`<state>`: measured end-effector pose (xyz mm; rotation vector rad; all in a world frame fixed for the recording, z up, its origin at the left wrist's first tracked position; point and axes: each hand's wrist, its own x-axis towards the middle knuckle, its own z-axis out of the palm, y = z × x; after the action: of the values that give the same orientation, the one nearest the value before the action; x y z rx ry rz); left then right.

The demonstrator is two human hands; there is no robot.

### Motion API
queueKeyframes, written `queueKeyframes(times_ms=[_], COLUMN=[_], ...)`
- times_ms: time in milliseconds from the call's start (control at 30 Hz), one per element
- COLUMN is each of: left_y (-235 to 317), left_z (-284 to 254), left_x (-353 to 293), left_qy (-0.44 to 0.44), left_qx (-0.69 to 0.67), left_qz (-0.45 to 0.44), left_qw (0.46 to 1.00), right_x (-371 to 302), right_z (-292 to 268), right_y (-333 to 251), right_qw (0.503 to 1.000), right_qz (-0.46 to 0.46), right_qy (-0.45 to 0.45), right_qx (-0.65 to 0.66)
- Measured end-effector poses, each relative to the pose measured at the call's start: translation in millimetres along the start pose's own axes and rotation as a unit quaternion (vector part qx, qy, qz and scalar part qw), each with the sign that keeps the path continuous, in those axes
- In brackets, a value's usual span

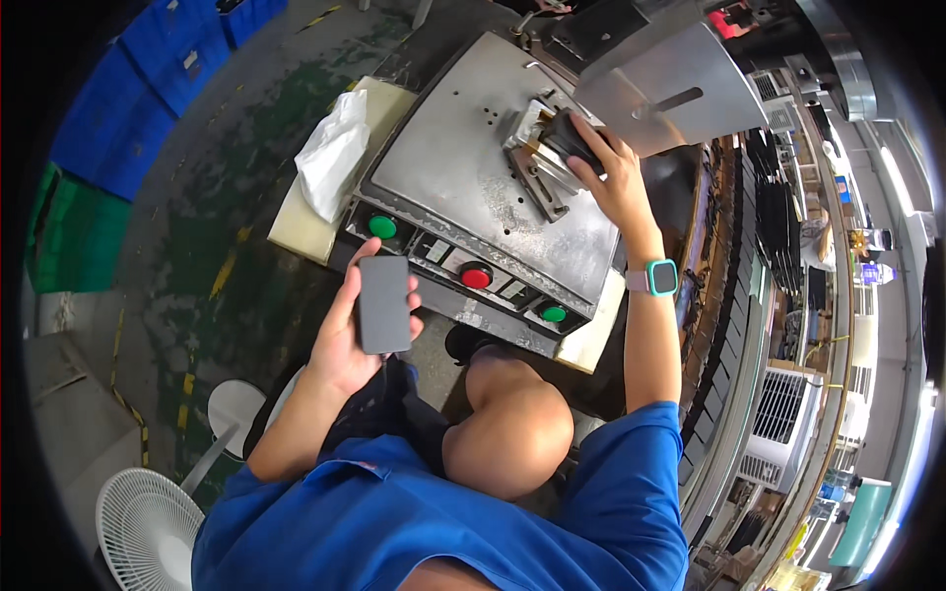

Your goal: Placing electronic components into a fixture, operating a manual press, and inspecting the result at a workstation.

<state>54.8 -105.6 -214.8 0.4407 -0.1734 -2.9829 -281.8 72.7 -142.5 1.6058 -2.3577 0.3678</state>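
Note:
My left hand (338,340) is closed round a flat dark grey rectangular case with rounded corners (383,305); a short dark cord seems to hang from its lower end. It is held in front of the machine's near edge. My right hand (619,187) reaches over the metal machine table (434,138), fingers gripping a black block-like piece (570,138) whose kind I cannot make out. That piece sits at a metal fixture (537,163) bolted on the plate. Part of the fixture is hidden behind my fingers.
Along the machine's front are two green buttons (382,227) and a red button (476,275). A crumpled white bag (335,153) lies on the left ledge. An upright metal guard (670,89) stands behind my right hand. A white fan (148,532) stands lower left, blue bins (123,108) upper left.

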Motion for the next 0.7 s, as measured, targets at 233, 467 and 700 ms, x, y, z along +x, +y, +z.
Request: queueKeyframes(times_ms=[233, 467, 700], left_y=[9.9, 26.0, -38.2], left_z=[-38.1, -49.3, 98.1], left_x=[18.6, 62.7, 51.1], left_qy=[-0.006, -0.034, -0.271], left_qx=[0.349, 0.554, 0.441], left_qz=[0.115, 0.281, 0.168], left_qw=[0.930, 0.783, 0.839], right_x=[-7.6, -143.6, -135.3], right_z=[8.8, -21.6, -37.6], right_y=[-5.4, -75.4, -151.1], right_qw=[0.991, 0.958, 0.968], right_qz=[0.022, 0.143, 0.161], right_qy=[-0.091, -0.248, 0.059], right_qx=[-0.094, -0.005, 0.181])
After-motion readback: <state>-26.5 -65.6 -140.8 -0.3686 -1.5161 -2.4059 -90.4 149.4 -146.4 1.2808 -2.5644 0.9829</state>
